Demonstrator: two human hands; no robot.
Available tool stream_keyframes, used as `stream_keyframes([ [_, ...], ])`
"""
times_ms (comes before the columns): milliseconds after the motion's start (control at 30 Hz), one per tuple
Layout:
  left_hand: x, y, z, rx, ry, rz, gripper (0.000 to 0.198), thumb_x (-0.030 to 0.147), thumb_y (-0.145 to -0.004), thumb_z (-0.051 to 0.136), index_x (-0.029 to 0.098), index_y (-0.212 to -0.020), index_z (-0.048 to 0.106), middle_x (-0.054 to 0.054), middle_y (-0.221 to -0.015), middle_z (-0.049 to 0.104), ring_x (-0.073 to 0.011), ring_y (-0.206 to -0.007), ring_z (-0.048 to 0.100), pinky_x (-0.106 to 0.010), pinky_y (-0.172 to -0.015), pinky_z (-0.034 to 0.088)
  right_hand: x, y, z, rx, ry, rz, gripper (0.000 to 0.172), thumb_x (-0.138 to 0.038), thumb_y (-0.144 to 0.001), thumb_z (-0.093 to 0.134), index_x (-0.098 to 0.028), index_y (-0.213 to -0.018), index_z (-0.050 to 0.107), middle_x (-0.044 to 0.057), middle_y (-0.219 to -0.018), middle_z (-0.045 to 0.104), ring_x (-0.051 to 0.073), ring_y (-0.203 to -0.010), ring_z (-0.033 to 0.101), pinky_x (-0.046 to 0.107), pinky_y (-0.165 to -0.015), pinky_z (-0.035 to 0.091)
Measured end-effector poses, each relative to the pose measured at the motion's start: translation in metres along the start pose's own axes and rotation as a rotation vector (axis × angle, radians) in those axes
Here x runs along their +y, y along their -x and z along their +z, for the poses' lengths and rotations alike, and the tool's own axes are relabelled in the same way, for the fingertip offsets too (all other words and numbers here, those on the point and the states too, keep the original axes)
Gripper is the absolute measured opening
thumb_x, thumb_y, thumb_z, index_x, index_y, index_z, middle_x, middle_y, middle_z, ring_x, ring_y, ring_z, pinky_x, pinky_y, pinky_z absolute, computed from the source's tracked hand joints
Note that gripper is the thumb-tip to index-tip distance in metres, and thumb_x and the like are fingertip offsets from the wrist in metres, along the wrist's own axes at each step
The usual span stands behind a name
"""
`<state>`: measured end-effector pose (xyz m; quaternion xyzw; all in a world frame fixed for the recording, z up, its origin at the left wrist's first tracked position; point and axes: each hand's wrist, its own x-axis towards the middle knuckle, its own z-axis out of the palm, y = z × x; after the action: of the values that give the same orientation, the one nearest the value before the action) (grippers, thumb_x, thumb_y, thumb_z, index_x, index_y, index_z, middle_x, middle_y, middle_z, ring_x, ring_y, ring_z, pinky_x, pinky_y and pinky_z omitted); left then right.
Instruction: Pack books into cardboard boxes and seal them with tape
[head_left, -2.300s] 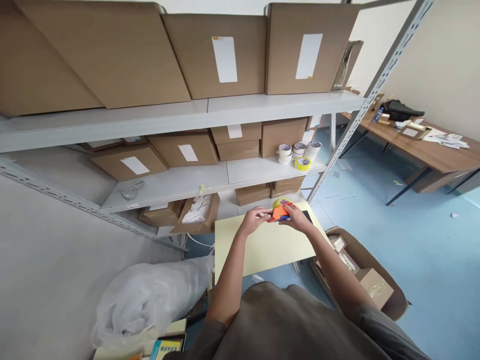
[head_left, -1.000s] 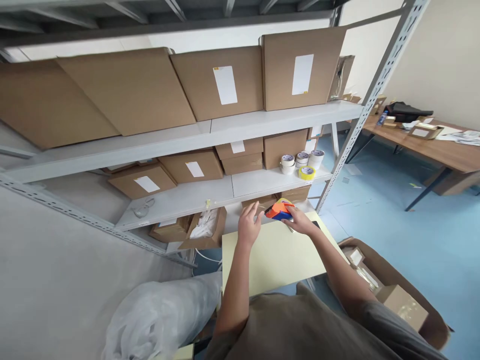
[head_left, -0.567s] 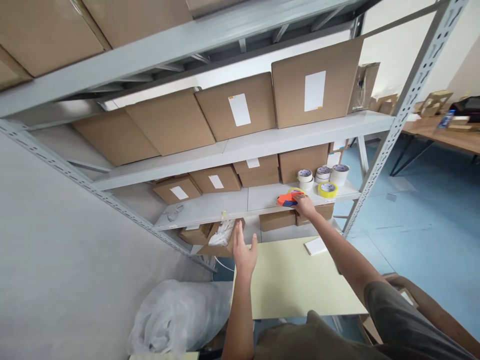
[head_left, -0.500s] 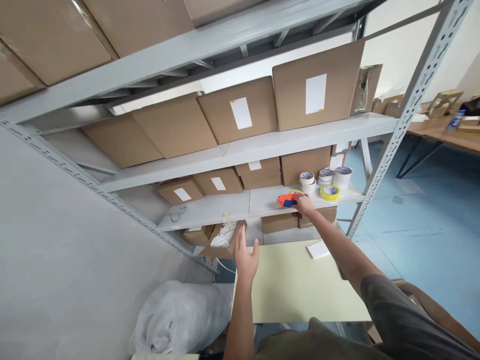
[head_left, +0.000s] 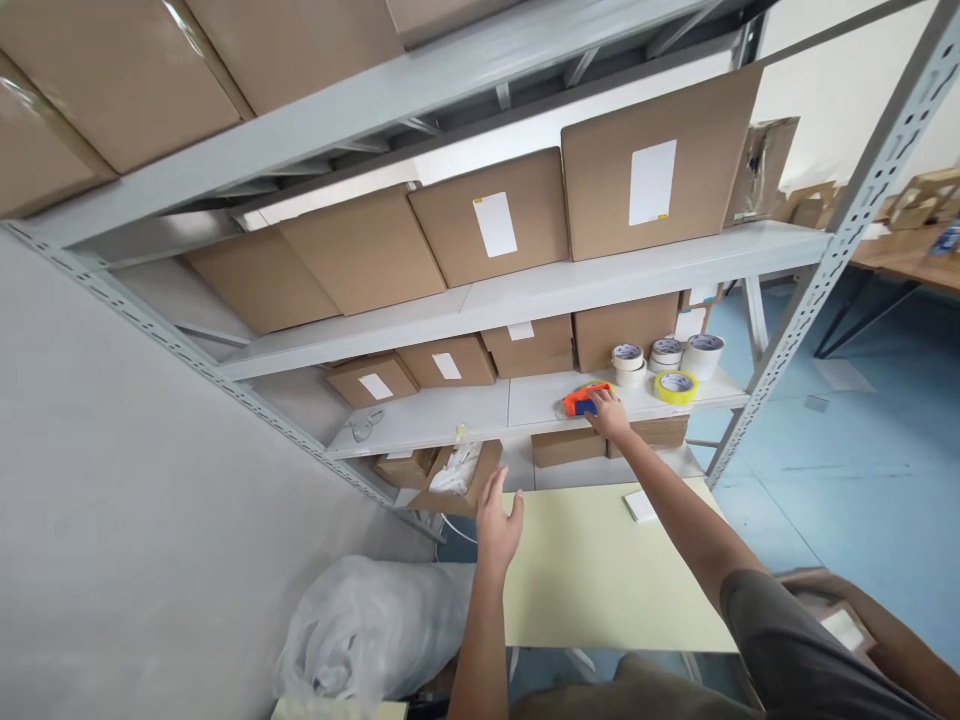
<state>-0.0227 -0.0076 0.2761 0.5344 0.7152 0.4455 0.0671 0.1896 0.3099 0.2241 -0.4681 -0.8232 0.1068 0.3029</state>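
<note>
My right hand (head_left: 609, 414) reaches to the middle-lower shelf, its fingers closed around an orange and blue tape dispenser (head_left: 582, 403) at the shelf's front edge. Part of the dispenser is hidden by the fingers. A yellow roll edge shows just behind it. Right of that hand lie a yellow tape roll (head_left: 676, 387) and several white tape rolls (head_left: 628, 370). My left hand (head_left: 499, 522) is raised over the left edge of the pale yellow table (head_left: 585, 570), empty, with fingers apart. Near it is an open cardboard box (head_left: 484, 478) holding white material.
A grey metal rack (head_left: 525, 275) holds cardboard boxes (head_left: 491, 225) on several levels. Clear glasses (head_left: 366, 426) lie on the shelf at left. A roll of plastic wrap (head_left: 367, 625) stands left of the table. A white pad (head_left: 640, 506) lies on the table.
The view has shifted slightly, so the rack appears farther right. My right hand stays at the tape dispenser, which sits slightly more tilted. My left hand remains raised and open.
</note>
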Motion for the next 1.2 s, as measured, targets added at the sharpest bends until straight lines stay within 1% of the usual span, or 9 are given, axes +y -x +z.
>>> stream_keyframes([
  [133,-0.01,-0.008,0.01,-0.07,0.012,0.062,0.047,0.035,-0.099,0.06,0.026,-0.145,0.064,-0.014,-0.149,0.064,-0.0327,-0.143,0.057,-0.056,-0.123,0.044,-0.017,0.057,-0.015,0.112,-0.246,-0.12,0.042,-0.024,-0.098,0.053,-0.026,-0.136,0.071,0.011,-0.131,0.074,0.031,-0.127,0.063,0.051,-0.112,0.052],
  [267,-0.022,-0.017,0.035,-0.163,0.077,0.114,0.046,0.033,-0.1,0.06,0.025,-0.145,0.064,-0.013,-0.148,0.065,-0.0319,-0.142,0.057,-0.054,-0.124,0.044,-0.026,0.133,-0.027,0.119,-0.233,-0.038,0.044,-0.026,-0.098,0.057,-0.027,-0.14,0.07,0.011,-0.14,0.07,0.031,-0.134,0.061,0.055,-0.116,0.05],
  [467,-0.033,-0.011,0.108,-0.388,0.147,0.207,0.045,0.03,-0.101,0.057,0.021,-0.144,0.065,-0.016,-0.147,0.064,-0.0319,-0.142,0.056,-0.053,-0.124,0.043,-0.006,0.258,-0.037,0.096,-0.063,0.2,0.037,-0.029,-0.101,0.056,-0.027,-0.135,0.071,0.012,-0.145,0.067,0.031,-0.138,0.057,0.055,-0.116,0.051],
  [567,-0.024,0.002,0.147,-0.495,0.179,0.266,0.045,0.029,-0.101,0.055,0.021,-0.144,0.065,-0.016,-0.15,0.062,-0.0322,-0.144,0.054,-0.052,-0.124,0.042,0.017,0.308,-0.048,0.11,0.028,0.348,0.04,-0.031,-0.101,0.057,-0.025,-0.138,0.069,0.014,-0.144,0.066,0.033,-0.136,0.058,0.057,-0.115,0.05],
  [633,-0.014,0.011,0.17,-0.552,0.191,0.298,0.045,0.028,-0.101,0.055,0.021,-0.145,0.064,-0.015,-0.152,0.06,-0.032,-0.145,0.052,-0.052,-0.125,0.042,0.036,0.33,-0.056,0.118,0.089,0.457,0.046,-0.034,-0.101,0.056,-0.024,-0.145,0.064,0.016,-0.146,0.064,0.035,-0.136,0.058,0.058,-0.115,0.05],
  [733,-0.002,0.021,0.2,-0.623,0.184,0.326,0.047,0.027,-0.1,0.057,0.023,-0.147,0.064,-0.014,-0.154,0.058,-0.0319,-0.146,0.051,-0.051,-0.125,0.042,0.07,0.347,-0.06,0.113,0.149,0.575,0.052,-0.038,-0.102,0.055,-0.02,-0.15,0.059,0.019,-0.148,0.062,0.037,-0.138,0.055,0.058,-0.116,0.048],
  [833,0.004,0.027,0.225,-0.667,0.156,0.322,0.048,0.026,-0.1,0.057,0.023,-0.148,0.063,-0.014,-0.155,0.058,-0.0319,-0.146,0.05,-0.051,-0.124,0.043,0.108,0.35,-0.047,0.068,0.165,0.625,0.054,-0.042,-0.102,0.054,-0.018,-0.15,0.058,0.02,-0.15,0.059,0.037,-0.14,0.052,0.056,-0.118,0.045],
  [1067,-0.012,0.038,0.27,-0.668,0.06,0.221,0.048,0.027,-0.1,0.056,0.025,-0.147,0.063,-0.013,-0.155,0.058,-0.0321,-0.145,0.051,-0.052,-0.124,0.043,0.206,0.335,0.027,0.027,0.158,0.812,0.06,-0.042,-0.1,0.054,-0.017,-0.154,0.052,0.022,-0.15,0.056,0.04,-0.139,0.05,0.057,-0.116,0.044],
  [1200,-0.024,0.044,0.298,-0.65,0.023,0.16,0.047,0.028,-0.1,0.057,0.025,-0.146,0.064,-0.014,-0.155,0.057,-0.0332,-0.146,0.051,-0.053,-0.124,0.042,0.249,0.327,0.064,-0.087,0.148,0.898,0.064,-0.04,-0.096,0.059,-0.015,-0.154,0.049,0.024,-0.156,0.051,0.041,-0.141,0.045,0.057,-0.114,0.043],
])
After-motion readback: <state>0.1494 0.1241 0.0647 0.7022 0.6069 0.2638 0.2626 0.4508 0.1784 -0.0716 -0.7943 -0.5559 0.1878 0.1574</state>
